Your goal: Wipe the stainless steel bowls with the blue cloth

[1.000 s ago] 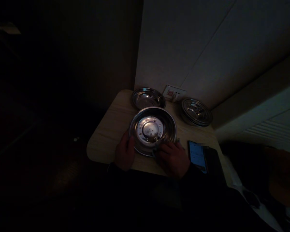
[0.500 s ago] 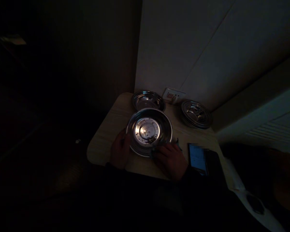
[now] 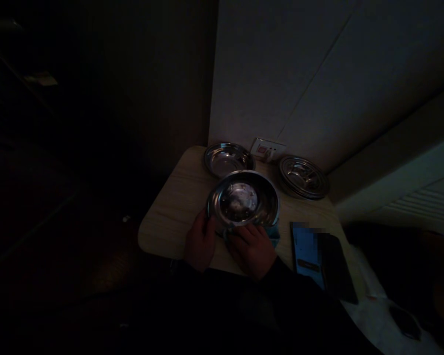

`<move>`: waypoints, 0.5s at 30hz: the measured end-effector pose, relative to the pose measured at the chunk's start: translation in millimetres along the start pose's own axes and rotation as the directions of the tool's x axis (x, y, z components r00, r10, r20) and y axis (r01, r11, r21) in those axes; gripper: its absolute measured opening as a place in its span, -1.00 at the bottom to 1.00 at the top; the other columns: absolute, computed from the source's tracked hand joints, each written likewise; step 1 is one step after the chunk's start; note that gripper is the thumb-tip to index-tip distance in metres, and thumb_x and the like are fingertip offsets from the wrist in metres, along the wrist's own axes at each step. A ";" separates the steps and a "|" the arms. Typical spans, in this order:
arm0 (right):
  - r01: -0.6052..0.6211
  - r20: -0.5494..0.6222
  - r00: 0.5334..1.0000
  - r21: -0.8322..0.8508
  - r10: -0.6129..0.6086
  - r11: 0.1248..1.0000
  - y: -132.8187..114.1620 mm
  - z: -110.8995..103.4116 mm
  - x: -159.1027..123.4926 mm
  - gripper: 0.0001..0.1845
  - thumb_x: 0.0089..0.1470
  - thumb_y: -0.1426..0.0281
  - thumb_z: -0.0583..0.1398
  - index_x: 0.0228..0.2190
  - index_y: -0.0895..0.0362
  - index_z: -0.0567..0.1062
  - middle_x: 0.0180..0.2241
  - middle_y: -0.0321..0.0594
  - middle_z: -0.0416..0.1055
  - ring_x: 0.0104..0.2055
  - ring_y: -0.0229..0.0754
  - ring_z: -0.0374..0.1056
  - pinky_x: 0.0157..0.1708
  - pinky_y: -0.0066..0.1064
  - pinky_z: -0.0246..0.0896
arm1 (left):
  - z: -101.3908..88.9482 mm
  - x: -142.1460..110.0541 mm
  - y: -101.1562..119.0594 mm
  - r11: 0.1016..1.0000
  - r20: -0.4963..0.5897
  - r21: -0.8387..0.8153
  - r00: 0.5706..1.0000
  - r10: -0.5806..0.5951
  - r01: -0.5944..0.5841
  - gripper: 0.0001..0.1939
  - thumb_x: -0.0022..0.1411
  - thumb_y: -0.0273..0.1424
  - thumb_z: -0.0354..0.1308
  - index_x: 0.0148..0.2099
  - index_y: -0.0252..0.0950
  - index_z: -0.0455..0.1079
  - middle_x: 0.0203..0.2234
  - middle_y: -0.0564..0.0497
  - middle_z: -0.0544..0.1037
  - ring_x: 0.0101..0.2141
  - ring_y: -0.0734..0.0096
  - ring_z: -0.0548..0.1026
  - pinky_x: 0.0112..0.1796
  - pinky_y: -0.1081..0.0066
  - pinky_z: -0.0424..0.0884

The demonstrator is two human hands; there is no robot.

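A shiny steel bowl with dark specks or drops on its bottom is at the front middle of the small table, tilted a little. My left hand grips its near left rim, thumb and fingers closed on it. At the near rim, my right hand is closed on a blue-green cloth and presses it against the bowl. Part of the cloth sticks out to the right of the fingers; the rest is hidden under the hand.
Behind the bowl stands another steel bowl. Stacked steel bowls are at the back right, near a wall socket. A lit phone lies at the right on the wood-patterned table. The room is very dark.
The bowl has shifted right and tilted, with my left hand moving along on its rim. My right hand has slid slightly left along the near rim, and more of the cloth shows.
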State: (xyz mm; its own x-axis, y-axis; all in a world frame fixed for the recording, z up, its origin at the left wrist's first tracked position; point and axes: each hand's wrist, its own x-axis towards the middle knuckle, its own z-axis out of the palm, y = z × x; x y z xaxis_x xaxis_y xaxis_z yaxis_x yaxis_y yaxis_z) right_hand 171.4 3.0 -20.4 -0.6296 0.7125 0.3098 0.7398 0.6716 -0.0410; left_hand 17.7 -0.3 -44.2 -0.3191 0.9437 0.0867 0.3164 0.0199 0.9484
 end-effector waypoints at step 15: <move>-0.021 0.127 0.992 0.053 0.014 0.998 -20.7 -2.4 25.4 -0.84 0.09 0.38 0.10 -0.44 0.10 0.46 -0.35 -0.25 0.40 -0.24 -0.19 0.16 -0.29 -0.30 -0.09 | -4.1 2.5 -5.4 0.997 -0.050 0.054 0.997 -0.053 0.056 -0.72 0.19 -0.25 -0.08 -0.18 -0.27 0.35 -0.49 0.03 0.50 -0.45 0.41 0.46 -0.44 0.47 0.33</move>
State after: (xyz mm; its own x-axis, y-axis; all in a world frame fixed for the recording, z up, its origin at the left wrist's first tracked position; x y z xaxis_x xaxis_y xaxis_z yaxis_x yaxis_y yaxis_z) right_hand 140.6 6.6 -9.4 -0.6444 0.7418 0.1857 0.7390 0.6665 -0.0981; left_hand 11.5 0.6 -47.8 -0.3795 0.9238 0.0512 0.3457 0.0902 0.9340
